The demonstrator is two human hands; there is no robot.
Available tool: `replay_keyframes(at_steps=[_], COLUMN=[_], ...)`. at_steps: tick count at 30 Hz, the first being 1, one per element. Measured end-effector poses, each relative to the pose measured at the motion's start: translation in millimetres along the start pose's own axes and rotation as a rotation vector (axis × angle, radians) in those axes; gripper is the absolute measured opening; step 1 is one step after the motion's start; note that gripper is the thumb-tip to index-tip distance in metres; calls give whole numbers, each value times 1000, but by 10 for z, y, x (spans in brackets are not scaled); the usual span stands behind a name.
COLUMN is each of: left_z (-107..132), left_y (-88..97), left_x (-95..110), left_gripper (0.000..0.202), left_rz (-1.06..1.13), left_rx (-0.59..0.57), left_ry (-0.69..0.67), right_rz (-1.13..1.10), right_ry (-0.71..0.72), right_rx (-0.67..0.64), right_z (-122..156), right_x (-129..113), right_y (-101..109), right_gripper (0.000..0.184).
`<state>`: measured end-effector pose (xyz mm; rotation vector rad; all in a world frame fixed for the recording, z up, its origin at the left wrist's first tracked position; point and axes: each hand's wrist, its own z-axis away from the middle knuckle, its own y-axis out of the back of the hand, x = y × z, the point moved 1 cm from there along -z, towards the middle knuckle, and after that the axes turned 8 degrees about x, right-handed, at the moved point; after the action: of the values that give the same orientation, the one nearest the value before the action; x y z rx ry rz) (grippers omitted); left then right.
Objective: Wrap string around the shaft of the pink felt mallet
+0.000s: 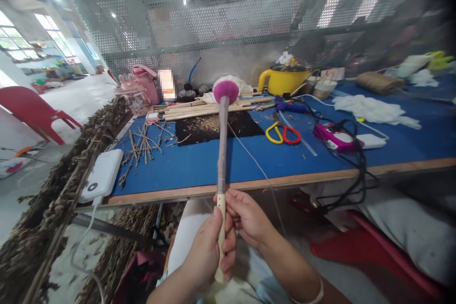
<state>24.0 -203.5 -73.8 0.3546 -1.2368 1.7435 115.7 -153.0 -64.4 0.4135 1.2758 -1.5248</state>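
Note:
I hold a long stick upright in front of me; its shaft is wrapped in grey-purple material and a round magenta pompom tops it. My left hand is closed around the bare wooden lower end. My right hand pinches the stick just above it, where the wrapping ends. A thin thread runs from near my right hand up across the blue table.
On the table lie yellow-and-red scissors, a blue glue gun, wooden sticks, loose twigs, a yellow pot, white cloth, a pink device with black cables and a white power bank. Dried branches pile at left.

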Motion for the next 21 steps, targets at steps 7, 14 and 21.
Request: replay_keyframes(at_steps=[7, 14, 21], left_z=[18, -43, -126], left_y=[49, 126, 128], left_x=[203, 467, 845], left_gripper=[41, 23, 34], left_rz=[-597, -1088, -1543], left_rx=[118, 346, 67], left_ry=[-217, -851, -1018], right_rz=[-135, -179, -172], right_ry=[-121, -158, -197], right_rx=[29, 6, 21], right_z=[8, 104, 114], right_x=[218, 171, 143], right_y=[101, 120, 115], right_gripper=[37, 38, 40])
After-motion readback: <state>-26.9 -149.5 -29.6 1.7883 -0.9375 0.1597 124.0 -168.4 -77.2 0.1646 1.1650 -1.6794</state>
